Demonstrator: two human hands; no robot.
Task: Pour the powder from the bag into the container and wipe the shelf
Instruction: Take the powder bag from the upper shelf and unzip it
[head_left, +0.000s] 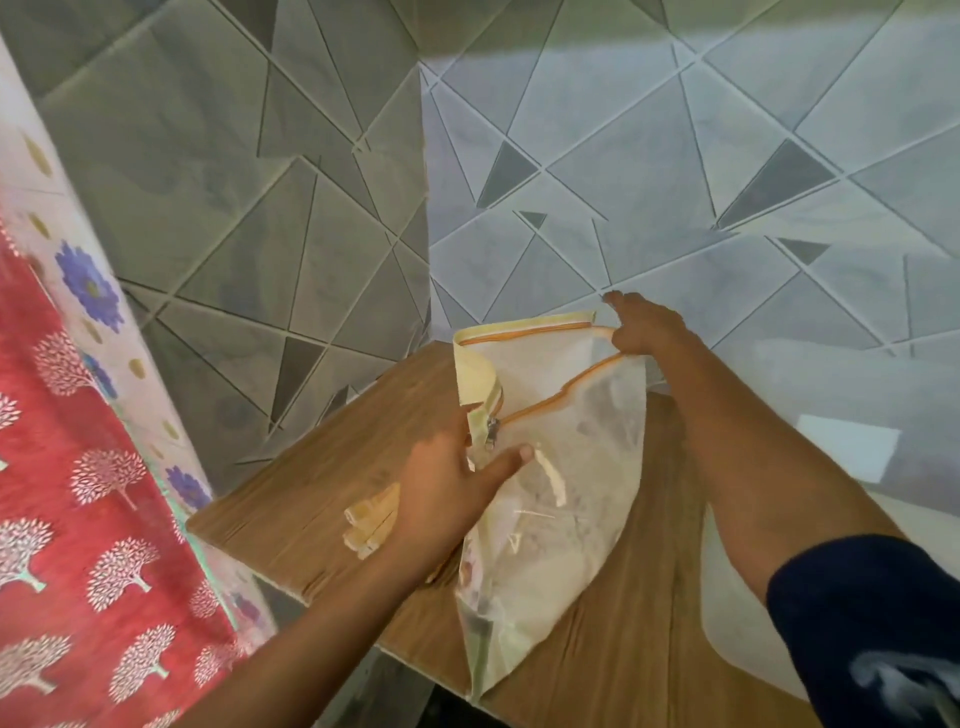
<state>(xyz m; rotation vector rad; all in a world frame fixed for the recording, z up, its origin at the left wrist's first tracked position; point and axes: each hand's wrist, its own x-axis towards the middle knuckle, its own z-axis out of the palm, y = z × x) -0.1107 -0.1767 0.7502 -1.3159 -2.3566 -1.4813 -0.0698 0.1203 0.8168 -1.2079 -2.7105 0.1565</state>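
A clear plastic bag (550, 499) with an orange zipper and a cream trim stands on the wooden shelf (311, 499), holding pale powder. Its zipper is partly undone, so the mouth gapes at the top. My left hand (447, 488) grips the bag's left side at the zipper pull. My right hand (644, 327) pinches the far right end of the zipper edge and holds it up. No container is in view.
A cream strap or handle (369, 519) lies on the shelf under my left wrist. Grey tiled walls with triangle patterns meet in a corner behind the shelf. A red and floral curtain (78, 493) hangs at the left. A white surface (852, 452) lies at the right.
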